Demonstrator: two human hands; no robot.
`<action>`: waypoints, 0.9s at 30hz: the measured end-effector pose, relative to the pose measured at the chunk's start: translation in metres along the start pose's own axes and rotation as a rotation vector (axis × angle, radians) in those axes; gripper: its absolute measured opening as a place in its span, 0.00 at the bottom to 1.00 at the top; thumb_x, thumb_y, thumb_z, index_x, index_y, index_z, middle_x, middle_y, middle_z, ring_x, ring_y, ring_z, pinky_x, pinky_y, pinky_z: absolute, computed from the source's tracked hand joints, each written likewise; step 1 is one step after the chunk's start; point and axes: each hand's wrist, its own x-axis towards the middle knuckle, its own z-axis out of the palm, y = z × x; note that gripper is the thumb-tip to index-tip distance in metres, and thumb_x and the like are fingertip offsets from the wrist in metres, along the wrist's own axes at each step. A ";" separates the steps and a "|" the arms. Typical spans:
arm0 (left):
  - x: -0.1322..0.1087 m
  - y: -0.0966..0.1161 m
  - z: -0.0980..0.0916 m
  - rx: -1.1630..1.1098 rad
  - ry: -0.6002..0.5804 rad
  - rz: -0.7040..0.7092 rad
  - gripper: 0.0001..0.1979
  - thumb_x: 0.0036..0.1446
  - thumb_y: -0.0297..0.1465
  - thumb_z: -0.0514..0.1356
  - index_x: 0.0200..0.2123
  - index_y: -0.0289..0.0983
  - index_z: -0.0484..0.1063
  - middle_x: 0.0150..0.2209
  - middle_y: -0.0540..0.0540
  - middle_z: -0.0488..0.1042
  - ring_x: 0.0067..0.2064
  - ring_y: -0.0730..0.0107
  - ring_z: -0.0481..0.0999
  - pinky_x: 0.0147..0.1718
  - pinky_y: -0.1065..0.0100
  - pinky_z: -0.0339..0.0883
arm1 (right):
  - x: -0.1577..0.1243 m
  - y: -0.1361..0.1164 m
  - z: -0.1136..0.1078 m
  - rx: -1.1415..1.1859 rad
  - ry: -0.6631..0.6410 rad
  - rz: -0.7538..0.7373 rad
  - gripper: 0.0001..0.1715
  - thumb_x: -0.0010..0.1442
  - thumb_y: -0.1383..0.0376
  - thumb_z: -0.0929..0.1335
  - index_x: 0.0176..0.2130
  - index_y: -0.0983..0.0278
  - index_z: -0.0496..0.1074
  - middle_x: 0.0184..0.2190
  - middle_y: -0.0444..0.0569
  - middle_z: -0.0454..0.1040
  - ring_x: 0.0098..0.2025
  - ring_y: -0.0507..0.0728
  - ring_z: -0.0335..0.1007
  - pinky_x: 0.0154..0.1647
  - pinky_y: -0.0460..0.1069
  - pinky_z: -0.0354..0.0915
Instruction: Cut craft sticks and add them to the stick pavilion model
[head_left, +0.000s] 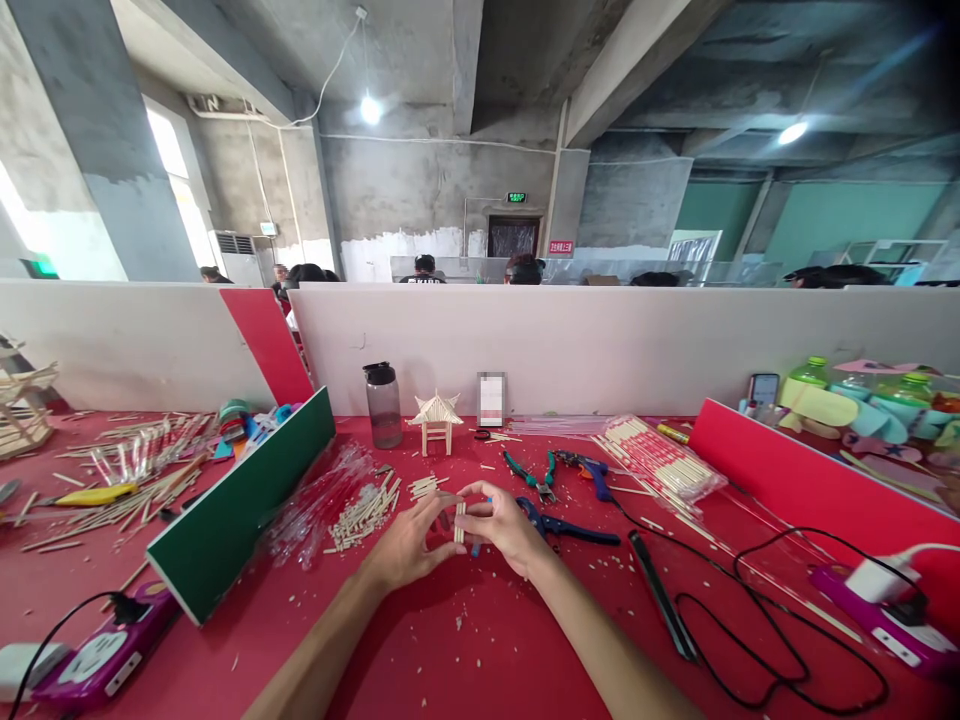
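Note:
Between my two hands a few short wooden sticks [460, 522] stand side by side, close together. My left hand [409, 540] pinches them from the left with thumb and fingers. From the right, my right hand [504, 530] grips the same sticks, its thumb against them. A small blue item [475, 548] shows behind the right fingers; its kind is hidden. Left of my hands lies a pile of cut stick pieces [366, 515], with a smaller group of short sticks [426, 486] beyond. A little stick-built pavilion [436, 422] stands farther back.
Blue cutters [574, 528], green-handled pliers [534, 475] and a glue gun [592, 470] lie to the right. Bagged sticks [660, 455], a black cable [750, 600], and a dark bottle [384, 408] are around. Green [247, 500] and red dividers [817, 490] flank the red table.

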 end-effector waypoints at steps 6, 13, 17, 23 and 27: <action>0.001 0.000 0.002 -0.072 -0.004 -0.016 0.34 0.58 0.44 0.63 0.64 0.46 0.57 0.58 0.41 0.67 0.58 0.57 0.68 0.57 0.58 0.63 | 0.000 -0.004 0.000 -0.010 0.013 -0.007 0.34 0.39 0.56 0.80 0.42 0.62 0.67 0.27 0.43 0.76 0.31 0.55 0.76 0.36 0.50 0.72; 0.000 -0.001 0.003 -0.093 0.021 -0.005 0.30 0.58 0.42 0.63 0.61 0.44 0.62 0.54 0.42 0.70 0.54 0.58 0.71 0.54 0.59 0.65 | 0.003 0.003 -0.005 -0.015 -0.038 -0.003 0.37 0.38 0.57 0.81 0.45 0.63 0.69 0.29 0.45 0.78 0.31 0.55 0.76 0.35 0.49 0.71; 0.000 0.002 0.004 -0.110 0.026 -0.017 0.28 0.58 0.41 0.63 0.59 0.43 0.64 0.52 0.42 0.72 0.53 0.58 0.71 0.53 0.59 0.66 | 0.004 0.004 -0.006 -0.024 -0.054 -0.003 0.37 0.39 0.57 0.81 0.46 0.63 0.69 0.29 0.45 0.78 0.32 0.56 0.76 0.35 0.49 0.71; 0.002 0.005 0.002 -0.113 0.014 -0.026 0.26 0.58 0.41 0.63 0.58 0.41 0.65 0.50 0.42 0.72 0.49 0.59 0.73 0.50 0.60 0.68 | 0.002 -0.002 -0.004 -0.016 -0.025 0.016 0.37 0.38 0.56 0.81 0.45 0.63 0.70 0.27 0.43 0.75 0.31 0.55 0.74 0.34 0.49 0.70; 0.003 0.002 0.004 -0.120 0.018 -0.011 0.26 0.58 0.41 0.63 0.57 0.41 0.65 0.50 0.42 0.72 0.49 0.60 0.72 0.50 0.59 0.67 | 0.002 -0.005 -0.002 0.037 0.009 0.022 0.38 0.37 0.56 0.81 0.44 0.63 0.69 0.29 0.44 0.76 0.32 0.54 0.74 0.35 0.48 0.70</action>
